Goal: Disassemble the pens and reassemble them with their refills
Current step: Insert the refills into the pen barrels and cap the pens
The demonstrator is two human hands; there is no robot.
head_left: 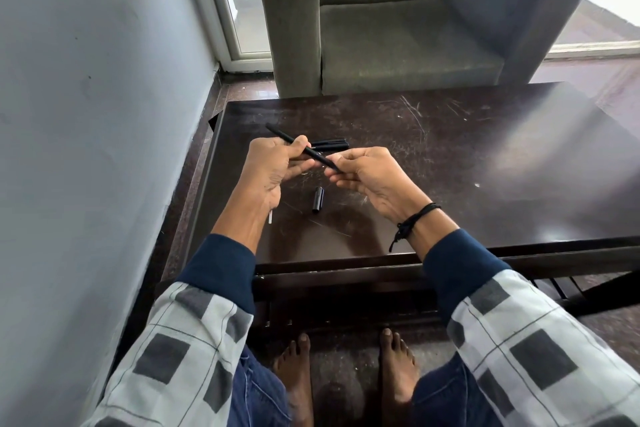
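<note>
Spanning both hands, black pen (311, 153), left hand (273, 166), right hand (367, 177)

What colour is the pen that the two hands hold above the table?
Black all over. The pen shows best in the head view, the only one.

Dark brown table (450, 156), glossy top, heavily scratched, pale glare on the right side, notch at the far-left corner. On it: black pens (330, 144) lying side by side toward the far left, partly hidden, count unclear. Short black cap (317, 199) on its side, nearer the front edge, apart from the pens. Thin pale stick (270, 217) left of the cap, mostly hidden. Tiny white speck (477, 185) toward the right.
</note>
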